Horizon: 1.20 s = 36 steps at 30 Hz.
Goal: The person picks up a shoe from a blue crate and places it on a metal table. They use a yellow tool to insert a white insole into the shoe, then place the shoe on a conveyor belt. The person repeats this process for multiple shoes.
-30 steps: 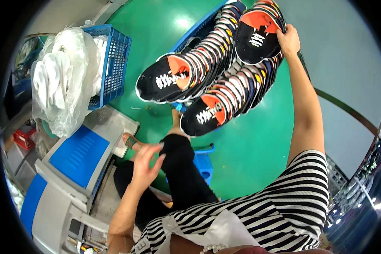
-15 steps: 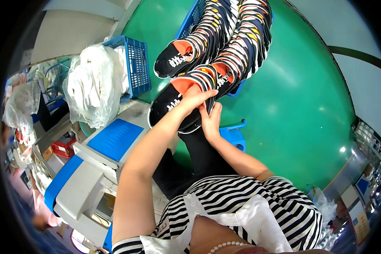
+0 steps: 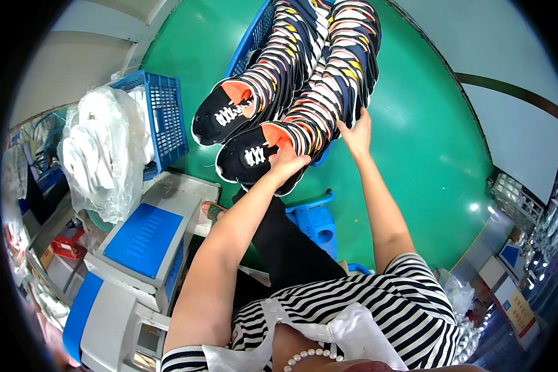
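Note:
Black shoe uppers with white laces and orange linings lie nested into each other in two long rows. At the near end of the right row is a black shoe upper [image 3: 239,158]. My left hand [image 3: 289,163] grips it at its opening, with some fingers hidden inside. Farther up, my right hand [image 3: 357,135] rests against the right side of the same row [image 3: 344,77], thumb and fingers apart. The left row [image 3: 270,77] runs alongside and ends in another black shoe upper [image 3: 214,118]; neither hand touches it.
A blue crate [image 3: 249,46] sits under the rows on the green floor. At left stand a blue basket [image 3: 170,124] with a clear bag of white pieces [image 3: 96,155] and a grey-and-blue machine [image 3: 142,239]. A blue plastic stool [image 3: 316,223] is near my legs.
My right hand has left the front upper and moved up and right along the row. My left hand stays at the front upper. The view has shifted, and the rows appear straighter.

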{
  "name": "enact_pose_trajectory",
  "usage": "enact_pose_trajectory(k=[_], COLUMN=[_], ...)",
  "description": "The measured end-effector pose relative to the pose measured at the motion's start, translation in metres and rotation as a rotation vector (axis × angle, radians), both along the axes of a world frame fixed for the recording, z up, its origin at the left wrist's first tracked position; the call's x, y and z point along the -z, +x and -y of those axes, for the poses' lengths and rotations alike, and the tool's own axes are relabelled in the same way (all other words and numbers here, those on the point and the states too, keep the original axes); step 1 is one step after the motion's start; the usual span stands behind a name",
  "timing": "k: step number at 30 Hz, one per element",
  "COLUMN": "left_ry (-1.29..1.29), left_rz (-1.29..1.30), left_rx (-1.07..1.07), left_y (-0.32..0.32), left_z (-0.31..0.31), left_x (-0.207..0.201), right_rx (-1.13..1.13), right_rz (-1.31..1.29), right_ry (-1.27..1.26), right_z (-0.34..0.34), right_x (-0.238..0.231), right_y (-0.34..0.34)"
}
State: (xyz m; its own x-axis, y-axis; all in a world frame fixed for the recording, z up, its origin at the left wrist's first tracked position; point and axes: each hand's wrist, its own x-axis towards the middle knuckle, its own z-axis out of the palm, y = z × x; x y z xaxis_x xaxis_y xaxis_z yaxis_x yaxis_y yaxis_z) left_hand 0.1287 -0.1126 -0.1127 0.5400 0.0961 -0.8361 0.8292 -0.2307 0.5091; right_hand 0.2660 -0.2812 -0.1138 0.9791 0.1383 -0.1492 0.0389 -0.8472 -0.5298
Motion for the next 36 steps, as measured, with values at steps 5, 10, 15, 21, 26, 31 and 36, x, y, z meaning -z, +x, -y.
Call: enact_pose_trajectory(k=[5,10,15,21,26,31,36], left_ry=[0.165,0.25,0.017,-0.025,-0.123,-0.388,-0.402], left_rz=[0.085,0.179,0.274,0.184,0.398,0.222,0.202], left_rx=[0.118,0.063,-0.123,0.144,-0.217,-0.946,-1.099], left_y=[0.004,-0.005,-0.012,-0.047,-0.129,-0.221,-0.333], left_z=[0.003,-0.001,-0.014,-0.011,0.021,0.05,0.075], left_x=[-0.016,-0.005,-0.065,-0.185,-0.281,-0.404,-0.409], right_rx=[0.074,0.118,0.099,-0.096,-0.424,-0.702,-0.915], right_rz=[-0.087,-0.08,-0.235,-0.345,-0.436,-0.598,-0.892], right_ry=[-0.264,-0.133,-0.009,0.508,0.443,0.365,0.241], right_z=[-0.045,-0.03,-0.012,0.035,0.016,-0.045,-0.06], right_x=[0.029,0.04,-0.009,-0.047,-0.113,-0.182,-0.207], right_y=[0.009,0.027,0.025,-0.012,-0.064,-0.158,-0.256])
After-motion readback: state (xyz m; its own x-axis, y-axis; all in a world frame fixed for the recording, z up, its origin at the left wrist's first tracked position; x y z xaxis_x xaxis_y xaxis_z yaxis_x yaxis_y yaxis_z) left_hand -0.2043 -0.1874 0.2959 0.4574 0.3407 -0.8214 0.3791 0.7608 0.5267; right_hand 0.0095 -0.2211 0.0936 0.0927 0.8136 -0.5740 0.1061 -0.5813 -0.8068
